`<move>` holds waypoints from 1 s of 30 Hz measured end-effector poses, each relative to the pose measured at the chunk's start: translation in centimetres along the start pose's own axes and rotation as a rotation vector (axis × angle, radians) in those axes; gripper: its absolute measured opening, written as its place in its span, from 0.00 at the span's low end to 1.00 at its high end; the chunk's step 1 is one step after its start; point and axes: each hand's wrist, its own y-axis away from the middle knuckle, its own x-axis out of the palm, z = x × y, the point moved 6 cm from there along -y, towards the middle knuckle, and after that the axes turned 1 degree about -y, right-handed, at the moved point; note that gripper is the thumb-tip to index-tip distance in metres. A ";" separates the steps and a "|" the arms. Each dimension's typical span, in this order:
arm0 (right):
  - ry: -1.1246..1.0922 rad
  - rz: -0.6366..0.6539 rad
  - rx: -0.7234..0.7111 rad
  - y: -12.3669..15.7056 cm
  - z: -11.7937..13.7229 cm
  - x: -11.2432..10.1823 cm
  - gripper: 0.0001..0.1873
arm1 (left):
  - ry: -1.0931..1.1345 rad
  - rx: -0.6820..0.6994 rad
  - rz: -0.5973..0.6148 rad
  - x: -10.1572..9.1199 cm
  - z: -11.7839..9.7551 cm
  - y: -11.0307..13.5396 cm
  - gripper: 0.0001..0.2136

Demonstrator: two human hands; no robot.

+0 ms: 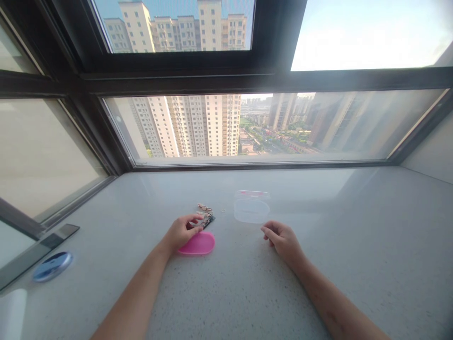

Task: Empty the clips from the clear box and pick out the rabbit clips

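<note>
My left hand [182, 232] rests on the stone sill with its fingertips against a small dark flat item [207, 221]. A thin tangle of metal chain [204, 208] lies just beyond that item. Under the heel of my fingers, a pink oval plastic lid [198, 244] lies flat and partly hidden. My right hand [281, 240] lies loosely curled and holds nothing, a little to the right of a clear plastic case with a pink clasp [251, 207]. A tiny round piece [222, 210] sits between the chain and the case.
The speckled pale stone sill [318, 208] runs up to a dark-framed window [283, 80] looking onto tower blocks. A round blue disc [53, 266] and a dark flat strip [60, 235] lie at the sill's left edge, beside the glass.
</note>
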 end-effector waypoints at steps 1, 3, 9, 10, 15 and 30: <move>0.004 0.001 -0.002 0.0 0.0 0.0 0.10 | -0.012 0.012 0.001 0.1 -0.1 0.0 0.16; 0.008 0.003 -0.006 0.0 0.1 0.0 0.11 | -0.033 0.034 0.005 0.4 -0.4 0.1 0.15; 0.006 0.006 -0.013 -0.1 0.0 0.1 0.11 | -0.053 0.084 0.032 0.9 -1.3 0.1 0.14; 0.007 0.007 -0.013 -0.1 0.0 0.1 0.11 | -0.051 0.091 0.040 1.1 -1.5 0.1 0.13; 0.017 0.016 -0.018 -0.1 0.0 0.1 0.10 | -0.024 0.120 0.109 2.6 -2.8 0.8 0.12; -0.014 0.020 -0.026 -0.3 -0.4 0.2 0.10 | -0.103 0.113 -0.072 -0.2 -1.3 -5.9 0.17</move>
